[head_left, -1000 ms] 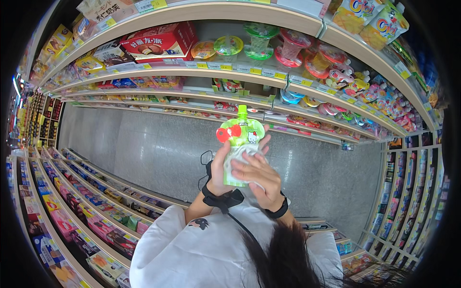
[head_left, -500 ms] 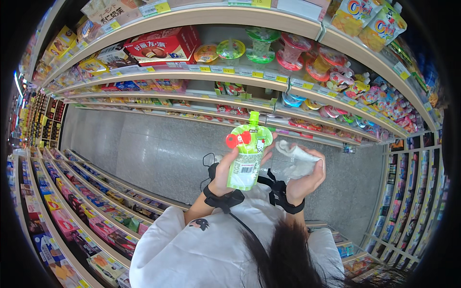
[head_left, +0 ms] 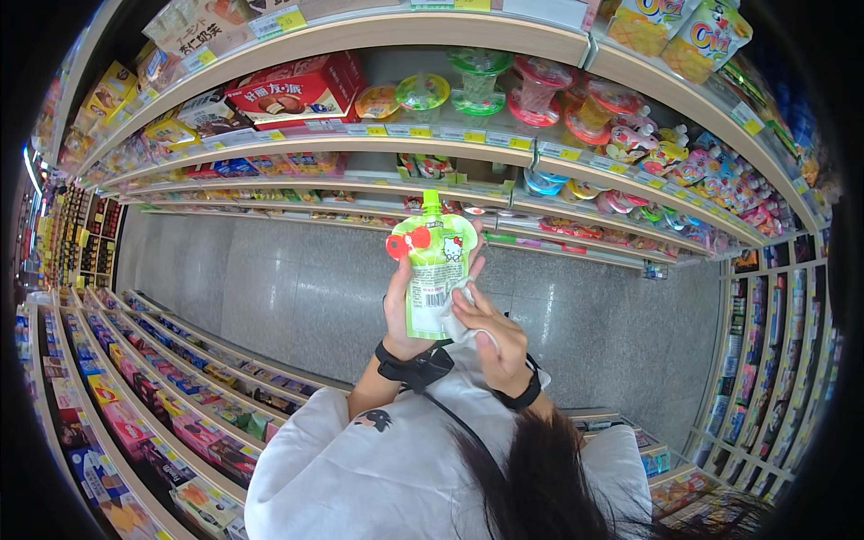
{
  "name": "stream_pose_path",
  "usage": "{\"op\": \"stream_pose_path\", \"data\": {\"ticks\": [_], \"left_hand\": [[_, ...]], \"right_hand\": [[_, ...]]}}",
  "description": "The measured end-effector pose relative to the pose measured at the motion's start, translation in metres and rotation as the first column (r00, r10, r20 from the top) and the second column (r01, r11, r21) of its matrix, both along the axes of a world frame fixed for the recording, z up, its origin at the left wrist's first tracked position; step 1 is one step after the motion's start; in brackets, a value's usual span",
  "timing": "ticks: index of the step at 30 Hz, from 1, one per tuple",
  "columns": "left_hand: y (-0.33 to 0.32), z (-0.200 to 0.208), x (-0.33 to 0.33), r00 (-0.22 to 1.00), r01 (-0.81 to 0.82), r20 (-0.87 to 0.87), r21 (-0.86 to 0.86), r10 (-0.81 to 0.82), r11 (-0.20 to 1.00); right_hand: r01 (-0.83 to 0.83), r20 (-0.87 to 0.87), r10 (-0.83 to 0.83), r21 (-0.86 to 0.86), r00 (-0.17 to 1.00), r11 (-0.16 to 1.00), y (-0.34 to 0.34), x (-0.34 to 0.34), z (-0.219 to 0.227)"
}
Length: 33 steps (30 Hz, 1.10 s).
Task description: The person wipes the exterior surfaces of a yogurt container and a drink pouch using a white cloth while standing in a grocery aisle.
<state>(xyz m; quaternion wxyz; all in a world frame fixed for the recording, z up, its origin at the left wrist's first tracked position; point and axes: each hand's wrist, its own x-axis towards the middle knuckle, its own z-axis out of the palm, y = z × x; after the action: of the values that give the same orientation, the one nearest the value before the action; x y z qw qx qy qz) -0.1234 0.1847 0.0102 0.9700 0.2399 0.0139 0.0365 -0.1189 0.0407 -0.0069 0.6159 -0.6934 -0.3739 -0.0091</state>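
Note:
A green and white spouted pouch [head_left: 430,270] with a red bow print stands upright, spout up, in front of me. My left hand [head_left: 397,301] is closed round it from the left and behind, with fingertips showing past its right edge. Against the pouch's lower right side, my right hand [head_left: 493,335] presses a white cloth [head_left: 461,326]. That cloth is bunched under the fingers, and part of it is hidden by them. Black straps [head_left: 416,364] go round both wrists.
Ahead runs a shelf [head_left: 360,144] with a red snack box [head_left: 297,88], jelly cups [head_left: 477,81] and several small spouted pouches [head_left: 666,153]. More packed shelves [head_left: 171,396] line the left and near side. A rack [head_left: 765,351] stands at the right. Grey tiled floor [head_left: 261,261] lies between.
My right hand has moved left with the cloth, from apart to touching the pouch's lower right side. The pouch in my left hand has shifted left and slightly up.

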Motion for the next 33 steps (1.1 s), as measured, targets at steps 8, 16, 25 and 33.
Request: {"op": "stream_pose_path", "data": {"ticks": [8, 16, 25, 33], "left_hand": [[0.005, -0.002, -0.004, 1.000, 0.022, 0.018, 0.057, -0.023, 0.998], [-0.004, -0.027, -0.033, 0.960, 0.167, -0.258, 0.219, -0.108, 0.961], [-0.002, -0.008, -0.006, 1.000, 0.019, 0.003, -0.239, -0.019, 0.971], [-0.011, -0.010, -0.007, 0.994, -0.039, -0.096, 0.073, 0.046, 0.997]], "right_hand": [[0.571, -0.532, -0.406, 0.189, 0.743, 0.799, -0.019, 0.028, 0.008], [0.189, 0.118, -0.182, -0.051, 0.976, 0.981, 0.021, 0.026, 0.022], [-0.233, 0.102, 0.240, -0.073, 0.965, 0.970, 0.020, 0.007, 0.022], [-0.240, -0.121, 0.287, 0.301, 0.950, 0.923, -0.001, 0.013, -0.011]]}}
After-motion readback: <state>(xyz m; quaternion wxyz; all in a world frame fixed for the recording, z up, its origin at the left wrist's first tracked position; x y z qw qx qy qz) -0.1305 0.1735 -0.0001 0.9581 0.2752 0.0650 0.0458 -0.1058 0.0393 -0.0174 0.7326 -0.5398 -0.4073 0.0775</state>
